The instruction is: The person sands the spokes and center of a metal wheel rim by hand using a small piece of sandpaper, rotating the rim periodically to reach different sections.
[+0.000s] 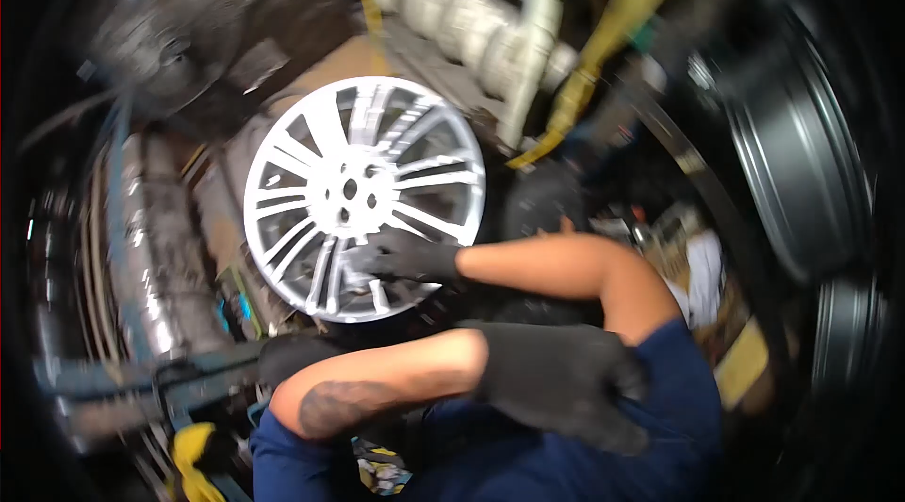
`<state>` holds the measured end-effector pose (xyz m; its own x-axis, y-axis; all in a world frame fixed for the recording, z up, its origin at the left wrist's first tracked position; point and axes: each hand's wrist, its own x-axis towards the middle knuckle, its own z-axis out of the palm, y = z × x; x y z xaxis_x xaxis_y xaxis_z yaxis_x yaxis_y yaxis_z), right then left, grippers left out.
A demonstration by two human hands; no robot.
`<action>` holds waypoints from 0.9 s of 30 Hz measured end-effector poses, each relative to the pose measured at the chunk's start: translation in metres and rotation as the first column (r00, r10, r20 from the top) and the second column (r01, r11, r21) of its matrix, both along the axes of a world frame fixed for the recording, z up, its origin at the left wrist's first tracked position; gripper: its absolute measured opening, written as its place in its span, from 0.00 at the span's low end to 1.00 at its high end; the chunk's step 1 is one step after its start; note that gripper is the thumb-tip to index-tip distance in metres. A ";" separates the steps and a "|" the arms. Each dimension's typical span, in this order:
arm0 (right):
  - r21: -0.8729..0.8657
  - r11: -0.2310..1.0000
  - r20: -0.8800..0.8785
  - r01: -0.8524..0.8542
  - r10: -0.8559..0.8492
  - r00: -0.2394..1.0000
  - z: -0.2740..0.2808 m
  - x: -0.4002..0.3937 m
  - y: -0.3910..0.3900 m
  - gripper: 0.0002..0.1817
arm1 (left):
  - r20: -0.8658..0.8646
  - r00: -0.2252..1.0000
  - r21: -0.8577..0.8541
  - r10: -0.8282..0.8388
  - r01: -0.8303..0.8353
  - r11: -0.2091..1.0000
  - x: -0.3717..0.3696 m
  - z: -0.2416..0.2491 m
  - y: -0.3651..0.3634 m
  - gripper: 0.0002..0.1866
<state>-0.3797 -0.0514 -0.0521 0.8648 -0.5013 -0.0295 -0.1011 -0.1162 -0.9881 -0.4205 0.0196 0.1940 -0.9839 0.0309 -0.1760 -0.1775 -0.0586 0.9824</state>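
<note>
A silver multi-spoke alloy wheel lies face up in front of me. My right hand, in a black glove, reaches over its lower spokes. Its fingers are bent down against the spokes, around a small greyish piece too blurred to name. My left hand, also in a black glove, is drawn across in front of my body, apart from the wheel. Its thumb stands away from the fingers, and nothing shows in it.
More wheel rims stand along the right side. Ribbed pale cylinders lie beyond the wheel, near a yellow strap. A blue metal bar runs at the lower left, with a yellow item below it.
</note>
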 end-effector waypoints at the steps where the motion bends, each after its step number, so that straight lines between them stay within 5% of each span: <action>1: 0.128 0.992 -0.097 0.018 -0.006 0.995 0.028 -0.007 0.005 0.23 | -0.158 0.972 0.066 0.171 -0.163 0.984 -0.007 0.004 0.005 0.22; 2: -0.014 0.999 -0.086 -0.036 0.035 0.996 0.007 -0.005 0.000 0.26 | -0.307 0.890 0.132 0.338 -0.312 0.941 -0.017 0.003 0.016 0.20; 3: -0.078 0.996 -0.200 -0.049 0.033 0.979 0.011 -0.008 -0.001 0.27 | -0.263 0.844 0.119 0.467 -0.452 0.884 -0.031 -0.002 0.033 0.25; 4: -0.078 0.995 -0.098 -0.054 0.046 0.994 -0.008 -0.009 -0.002 0.28 | -0.445 0.780 -0.121 0.440 -0.539 0.833 -0.071 -0.012 0.038 0.19; 7: 0.013 0.998 -0.077 -0.067 0.068 0.995 0.000 -0.027 0.006 0.22 | -0.785 0.540 -0.329 0.303 -0.779 0.534 -0.084 0.005 0.047 0.10; 15: 0.233 0.961 -0.036 -0.150 0.163 0.986 0.023 -0.057 0.019 0.14 | -0.778 0.453 -0.298 0.435 -0.876 0.380 -0.038 -0.018 0.050 0.10; 23: 0.284 0.959 0.053 -0.005 -0.010 0.999 0.063 -0.055 0.008 0.10 | -0.746 0.405 -0.244 0.528 -0.905 0.349 -0.016 -0.041 0.049 0.10; 27: 0.204 0.978 0.031 -0.043 0.038 0.999 0.052 -0.049 0.001 0.12 | -0.758 0.395 -0.252 0.520 -0.911 0.326 -0.011 -0.039 0.044 0.10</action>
